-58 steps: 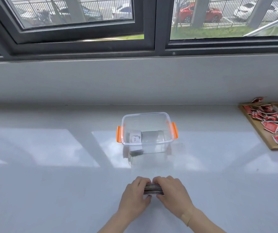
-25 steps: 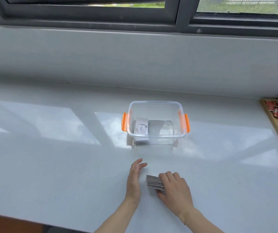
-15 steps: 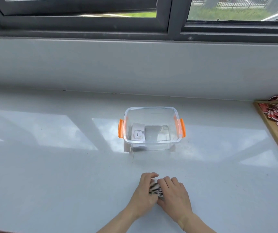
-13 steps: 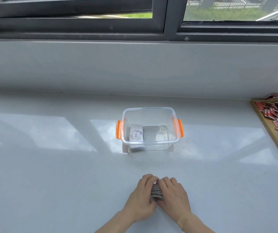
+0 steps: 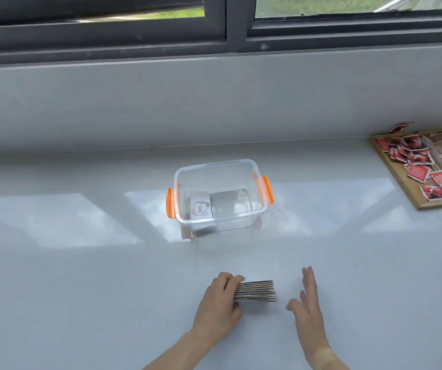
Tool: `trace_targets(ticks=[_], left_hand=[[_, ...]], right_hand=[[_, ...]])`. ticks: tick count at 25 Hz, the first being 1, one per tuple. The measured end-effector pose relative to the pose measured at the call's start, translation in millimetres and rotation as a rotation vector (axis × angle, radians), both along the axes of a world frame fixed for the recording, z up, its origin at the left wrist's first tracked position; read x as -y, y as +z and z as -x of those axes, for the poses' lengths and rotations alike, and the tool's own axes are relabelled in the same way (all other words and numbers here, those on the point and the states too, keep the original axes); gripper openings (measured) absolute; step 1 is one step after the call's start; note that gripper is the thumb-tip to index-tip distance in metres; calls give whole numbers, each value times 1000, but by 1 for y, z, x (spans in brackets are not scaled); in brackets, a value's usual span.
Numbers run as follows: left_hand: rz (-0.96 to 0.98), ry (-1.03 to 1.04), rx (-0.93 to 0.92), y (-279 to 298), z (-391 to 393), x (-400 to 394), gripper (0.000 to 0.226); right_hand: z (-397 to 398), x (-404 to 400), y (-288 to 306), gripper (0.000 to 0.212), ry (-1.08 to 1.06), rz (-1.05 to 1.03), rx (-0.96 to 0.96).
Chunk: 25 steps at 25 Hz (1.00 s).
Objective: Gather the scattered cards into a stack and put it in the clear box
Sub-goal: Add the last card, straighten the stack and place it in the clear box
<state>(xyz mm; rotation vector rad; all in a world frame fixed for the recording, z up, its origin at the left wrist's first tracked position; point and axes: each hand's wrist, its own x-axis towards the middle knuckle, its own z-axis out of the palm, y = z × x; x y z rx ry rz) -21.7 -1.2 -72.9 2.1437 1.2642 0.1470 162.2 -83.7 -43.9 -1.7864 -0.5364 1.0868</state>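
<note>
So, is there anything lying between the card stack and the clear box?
No. In the head view, the stretch of white counter between the card stack, held by the left hand, and the clear box is bare.

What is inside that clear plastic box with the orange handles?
The clear plastic box holds a white card reading "love" beside a grey card. Anything beneath them is hidden.

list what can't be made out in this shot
Head view only:
- Card faces: stack stands on edge, only edges show.
- Stack's left end: covered by left hand.
- Tray at right: cut by the frame edge.
- Packets: print too small.
- Box contents besides the "love" card: glare.
</note>
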Motion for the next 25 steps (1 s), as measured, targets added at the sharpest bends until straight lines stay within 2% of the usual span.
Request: trace_targets(ticks=[2,5,9,12,13,14,16,18,22,25], left_hand=[[2,6,16,0,0,2,58],[-4,12,36,0,0,3,56],[9,28,29,3,-2,3,55],[12,45,27,3,-1,4,55],[13,40,23,3,0,4,55],[9,32,23,4,0,4,54],[10,26,29,4,0,3,51],[24,24,32,6,1,3,49],[33,39,60,10,6,0,43],[166,251,204,16,13,0,33]], right_hand=[[13,-2,2,87,31,36,-50],[33,-9,3,83,208,10,-77],[38,-13,1,85,122,11,-23],[40,-10,-2,90,299,60,-12],[38,-9,-2,92,359,60,76],[34,-11,-2,94,445,52,243],[27,-18,-3,95,766,-1,746],[30,-29,-2,81,952,-59,1015],[34,-41,0,47,968,-40,1105],[29,-46,1,34,958,-28,1060]])
